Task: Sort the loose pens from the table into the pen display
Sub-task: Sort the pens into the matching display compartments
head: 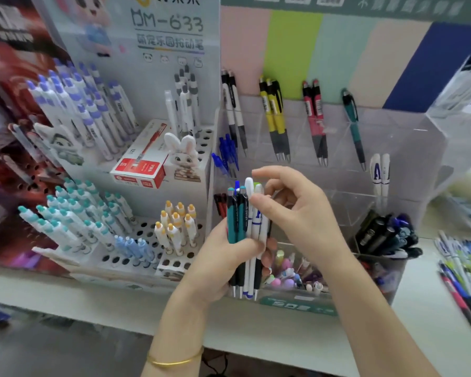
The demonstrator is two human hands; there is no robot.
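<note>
My left hand [218, 263] grips an upright bundle of several pens [242, 221], teal and white ones, tips down. My right hand [297, 210] hovers at the bundle's top, thumb and fingers curled at a white pen's cap [257, 190]. Behind them stands the clear acrylic pen display [392, 148], with white, yellow, red and teal pens leaning in separate compartments. More loose pens [465, 270] lie on the table at the right edge.
A white peg-hole stand [152, 235] with many teal, purple and yellow-capped pens fills the left. A red pen box [142, 161] and a rabbit figure [182, 156] sit on it. Dark pens [386, 235] fill a front compartment. The table's front edge [256, 346] runs below.
</note>
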